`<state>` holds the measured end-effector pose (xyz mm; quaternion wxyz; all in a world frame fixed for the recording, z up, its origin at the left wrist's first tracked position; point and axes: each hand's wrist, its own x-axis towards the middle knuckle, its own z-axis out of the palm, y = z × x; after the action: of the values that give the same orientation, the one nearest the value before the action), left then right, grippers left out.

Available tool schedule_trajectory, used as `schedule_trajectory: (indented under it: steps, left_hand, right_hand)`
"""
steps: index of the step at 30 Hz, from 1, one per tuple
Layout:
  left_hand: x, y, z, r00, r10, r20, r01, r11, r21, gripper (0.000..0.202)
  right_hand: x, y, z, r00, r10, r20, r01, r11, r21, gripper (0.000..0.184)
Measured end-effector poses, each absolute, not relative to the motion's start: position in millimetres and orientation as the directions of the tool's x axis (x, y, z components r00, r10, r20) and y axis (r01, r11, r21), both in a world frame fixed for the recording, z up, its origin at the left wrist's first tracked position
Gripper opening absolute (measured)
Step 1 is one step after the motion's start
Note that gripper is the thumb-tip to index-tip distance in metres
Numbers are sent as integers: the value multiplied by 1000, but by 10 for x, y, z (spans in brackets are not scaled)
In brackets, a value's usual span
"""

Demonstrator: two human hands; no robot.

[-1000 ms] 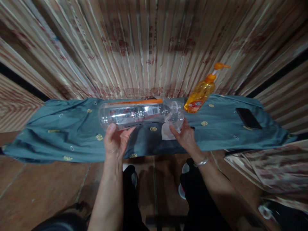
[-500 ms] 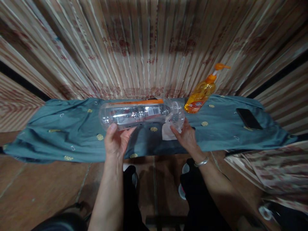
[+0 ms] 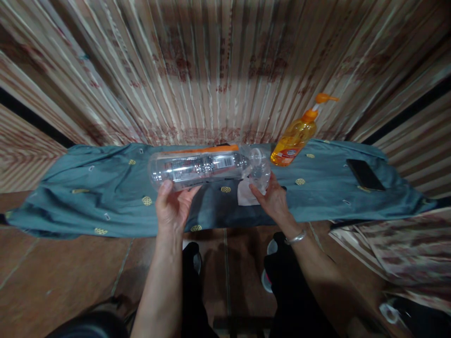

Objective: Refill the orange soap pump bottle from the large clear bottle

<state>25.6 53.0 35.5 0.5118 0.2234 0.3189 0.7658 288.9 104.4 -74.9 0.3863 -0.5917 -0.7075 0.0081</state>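
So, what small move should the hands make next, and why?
I would perhaps firm the grip of the left hand on the clear bottle before shifting the right hand: the bottle is sideways, with the left hand near its base and the right hand at its neck end, by a white sheet.

the pump bottle (image 3: pixel 294 142) stands on the cloth (image 3: pixel 84 199), right of the held bottle (image 3: pixel 193 166), left of the phone (image 3: pixel 365 174)

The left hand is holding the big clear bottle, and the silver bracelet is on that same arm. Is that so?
Not quite: the head view shows the silver bracelet at the wrist of the right hand. The left hand is indeed holding the big clear bottle.
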Motion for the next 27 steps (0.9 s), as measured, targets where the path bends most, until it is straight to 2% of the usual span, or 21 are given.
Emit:
schedule_trajectory:
  steps: [20, 27]
  left_hand:
    - [260, 535, 343, -391, 920, 18, -641, -287, 712, 60]
    - [255, 532, 359, -399, 917, 22, -657, -302, 691, 51]
  right_hand:
    - [2876, 1016, -683, 0, 851, 525, 828, 295, -478, 89]
    - [2889, 1024, -692, -5, 858, 514, 831, 289, -475, 85]
